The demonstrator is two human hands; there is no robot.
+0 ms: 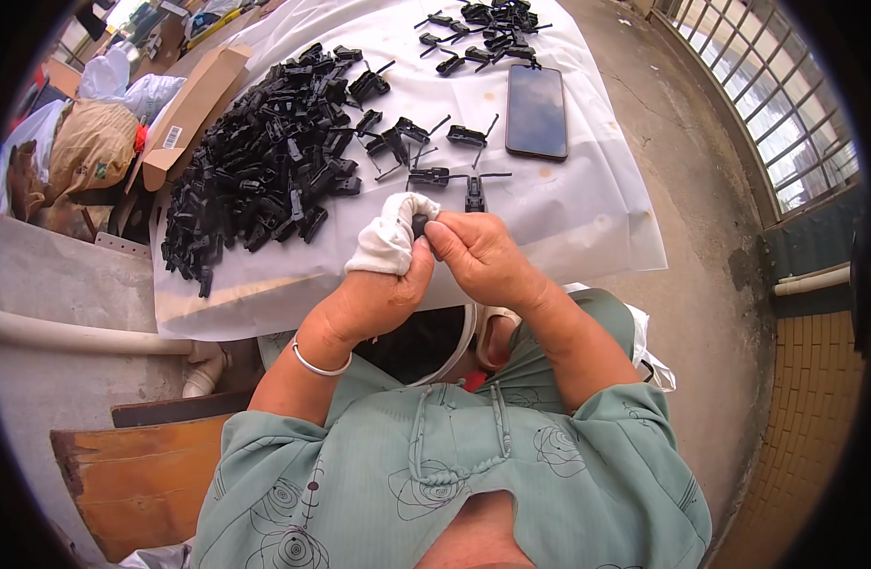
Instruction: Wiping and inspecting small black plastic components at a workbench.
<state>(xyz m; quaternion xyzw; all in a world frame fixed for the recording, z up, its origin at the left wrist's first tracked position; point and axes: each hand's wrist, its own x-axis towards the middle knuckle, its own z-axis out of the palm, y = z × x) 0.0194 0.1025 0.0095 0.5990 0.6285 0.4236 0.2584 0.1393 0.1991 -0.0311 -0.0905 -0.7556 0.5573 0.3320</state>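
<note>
My left hand point(386, 289) wears a white cloth covering point(386, 237) over its fingers, with the thumb bare. It pinches a small black plastic part point(418, 225) above the table's near edge. My bare right hand point(481, 248) meets it there, thumb and fingers closed on the same part; most of it is hidden between the hands. Just beyond lie several black plastic pieces with thin rods sticking out, among them one piece point(467, 137) set apart. A large heap of black plastic parts point(265, 156) spreads to the left.
A white sheet covers the table point(587, 218). Toward the right lies a dark-screened phone point(537, 112), with a smaller group of black pieces point(497, 36) behind it. An open cardboard box point(194, 119) borders the heap. A bucket point(426, 346) stands below the table edge.
</note>
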